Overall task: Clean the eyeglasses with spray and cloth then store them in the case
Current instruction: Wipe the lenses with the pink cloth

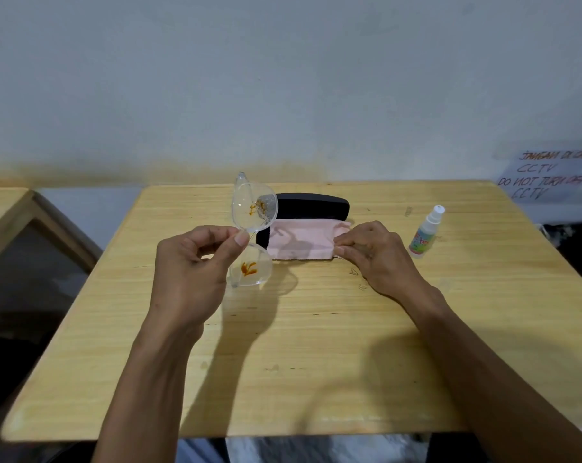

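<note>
The stained glasses (251, 228) are pinched by the left hand (196, 262); the pink cloth (303, 240) by the right hand (373, 250). "DO NOT TURN OFF CCTV" is written on a wall notice (547, 177).

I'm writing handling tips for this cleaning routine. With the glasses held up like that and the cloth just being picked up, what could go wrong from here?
1. The left hand holds the eyeglasses by a thin pinch at the bridge; that grip could slip and drop them onto the table.
2. Orange smears sit on both lenses; wiping with the pink cloth before using the spray bottle might just spread them.
3. The right hand pulling the cloth could nudge the black case under it.
</note>
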The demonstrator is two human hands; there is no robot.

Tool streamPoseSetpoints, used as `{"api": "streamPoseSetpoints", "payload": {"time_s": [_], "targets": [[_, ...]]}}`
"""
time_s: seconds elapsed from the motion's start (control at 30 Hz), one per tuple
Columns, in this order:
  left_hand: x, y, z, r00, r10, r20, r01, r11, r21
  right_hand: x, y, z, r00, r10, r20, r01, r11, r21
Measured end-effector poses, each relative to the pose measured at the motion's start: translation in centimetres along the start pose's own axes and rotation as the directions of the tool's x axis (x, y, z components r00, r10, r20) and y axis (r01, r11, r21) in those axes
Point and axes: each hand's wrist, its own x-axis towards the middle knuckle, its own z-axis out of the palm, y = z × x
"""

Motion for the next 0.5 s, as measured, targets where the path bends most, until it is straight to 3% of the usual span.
{"api": "streamPoseSetpoints", "payload": {"time_s": [0.17, 0.3, 0.43, 0.5], "targets": [[0.0, 0.2, 0.0, 1.0, 0.009, -0.006, -0.009, 1.0, 0.008, 0.3, -0.5, -0.3, 1.0, -0.002, 0.019, 0.002, 1.0, -0.021], [0.0, 0.3, -0.1, 1.0, 0.021, -0.001, -0.021, 1.0, 0.002, 0.2, -1.5, -0.6, 0.997, 0.063, -0.032, -0.059, 0.992, 0.115], [0.0, 0.4, 0.0, 0.999, 0.033, -0.001, -0.033, 0.999, 0.008, 0.4, -4.2, -1.7, 0.99, 0.139, -0.011, -0.123, 0.907, 0.403], [-0.2, 0.4, 0.0, 0.999, 0.032, 0.006, -0.032, 0.999, 0.006, 0.6, -5.4, -2.5, 0.98, 0.191, -0.049, -0.153, 0.893, 0.423]]}}
